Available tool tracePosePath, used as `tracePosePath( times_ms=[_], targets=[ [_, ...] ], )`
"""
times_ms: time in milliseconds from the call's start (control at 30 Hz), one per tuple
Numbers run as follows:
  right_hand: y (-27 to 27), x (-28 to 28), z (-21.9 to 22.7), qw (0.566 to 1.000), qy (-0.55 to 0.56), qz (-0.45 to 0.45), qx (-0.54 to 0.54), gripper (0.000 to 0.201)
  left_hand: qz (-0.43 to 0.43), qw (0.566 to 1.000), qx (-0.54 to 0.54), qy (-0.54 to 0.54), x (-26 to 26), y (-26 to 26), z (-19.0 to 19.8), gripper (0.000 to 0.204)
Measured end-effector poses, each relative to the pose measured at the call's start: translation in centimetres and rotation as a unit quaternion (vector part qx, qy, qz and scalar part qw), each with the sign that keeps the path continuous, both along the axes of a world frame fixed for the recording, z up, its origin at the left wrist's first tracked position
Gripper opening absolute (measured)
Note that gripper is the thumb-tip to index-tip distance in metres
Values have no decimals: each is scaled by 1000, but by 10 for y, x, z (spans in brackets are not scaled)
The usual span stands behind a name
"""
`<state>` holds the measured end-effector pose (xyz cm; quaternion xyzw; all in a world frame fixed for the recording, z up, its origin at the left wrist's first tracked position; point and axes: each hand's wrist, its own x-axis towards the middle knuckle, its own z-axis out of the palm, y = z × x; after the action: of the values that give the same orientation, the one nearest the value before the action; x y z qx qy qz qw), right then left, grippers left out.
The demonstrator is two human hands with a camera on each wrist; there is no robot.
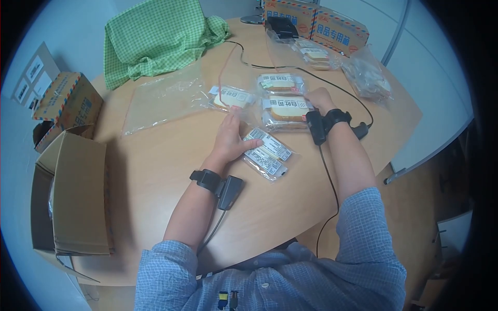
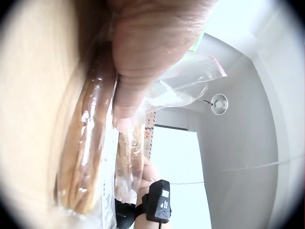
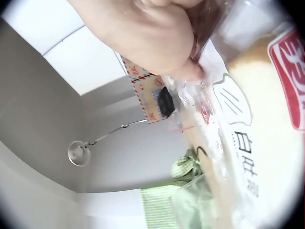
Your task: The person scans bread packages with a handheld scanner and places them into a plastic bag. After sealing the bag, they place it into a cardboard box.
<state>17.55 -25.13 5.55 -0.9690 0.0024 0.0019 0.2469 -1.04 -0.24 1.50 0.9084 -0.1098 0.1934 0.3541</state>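
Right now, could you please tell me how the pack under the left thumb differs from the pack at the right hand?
The left pack shows small print; the right pack shows large characters and pale bread. In the head view, the left pack lies slanted, the right pack nearly level. Both are in clear wrapping with white labels.

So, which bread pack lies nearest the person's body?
The pack under the thumb of the left hand, small-print labels facing up; the three packs just beyond it show large characters instead.
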Motion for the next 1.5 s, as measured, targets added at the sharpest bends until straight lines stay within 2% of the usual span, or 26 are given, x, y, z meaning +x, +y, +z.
tracePosePath(
  times_ms=[67, 100, 133, 200, 267, 300, 367, 400, 467, 600, 700, 733, 767, 833, 900, 967, 1100, 1167, 1200, 1267, 1300, 1367, 1500],
  targets=[
    [-6, -6, 8, 971, 14, -15, 237, 26, 1, 1000, -4, -9, 0, 0, 0, 105],
    [-11, 1, 10, 971, 14, -14, 238, 26, 2, 1000, -3, -9, 0, 0, 0, 105],
    [-14, 8, 18, 939, 32, 20, 341, 21, 19, 1000, 8, -15, -2, -1, 2, 102],
    [-17, 16, 24, 895, 50, 54, 441, 16, 37, 999, 19, -20, -5, 0, 8, 100],
    [-8, -7, 68, 853, -6, 95, 513, 12, 78, 997, 23, 15, -8, -1, 16, 92],
    [-5, -14, 83, 853, -6, 95, 513, 12, 78, 997, 23, 15, -8, 0, 15, 92],
    [0, -27, 108, 878, -62, 182, 439, 13, 91, 996, 20, -15, -8, 0, 11, 85],
    [5, -33, 118, 878, -62, 182, 439, 13, 90, 996, 20, -15, -7, 1, 11, 85],
    [12, -44, 133, 911, -165, 236, 296, 16, 89, 996, 13, -14, -7, 0, 10, 83],
    [18, -62, 169, 901, -197, 307, 235, 18, 91, 996, 16, -16, -8, 0, 11, 84],
    [11, -55, 196, 895, -157, 305, 285, 18, 85, 996, 12, -18, -7, 0, 10, 80],
    [13, -52, 200, 867, -137, 341, 338, 17, 72, 997, -13, -31, -6, 0, 9, 77],
    [14, -59, 207, 867, -136, 340, 338, 17, 58, 997, -38, -45, -6, 0, 9, 73],
    [17, -73, 224, 945, -155, 241, 155, 17, 66, 997, -19, -42, -6, 0, 9, 69],
    [18, -70, 223, 946, -190, 234, 119, 16, 76, 996, -1, -40, -6, 0, 11, 66],
    [9, -54, 217, 907, -304, 241, 163, 14, 95, 995, 0, -2, -6, 0, 8, 60],
    [-4, -43, 222, 886, -340, 260, 178, 13, 100, 994, 37, -5, -5, 1, 7, 68],
    [-5, -56, 243, 863, -432, 202, 166, 13, 88, 996, -5, 6, -6, 1, 9, 59],
    [-1, -60, 245, 863, -432, 202, 168, 13, 89, 996, -3, 7, -6, 2, 8, 59],
    [6, -66, 249, 890, -387, 242, 25, 15, 91, 995, -10, -45, -4, 3, 5, 57],
    [6, -65, 252, 890, -386, 241, 25, 15, 91, 995, -10, -44, -3, 3, 3, 57],
    [6, -62, 257, 841, -486, 206, 118, 15, 118, 989, -82, 17, -4, 3, 5, 56],
    [-7, -67, 276, 863, -447, 219, 85, 16, 139, 979, -147, 23, 2, 5, -3, 62]
  ],
)
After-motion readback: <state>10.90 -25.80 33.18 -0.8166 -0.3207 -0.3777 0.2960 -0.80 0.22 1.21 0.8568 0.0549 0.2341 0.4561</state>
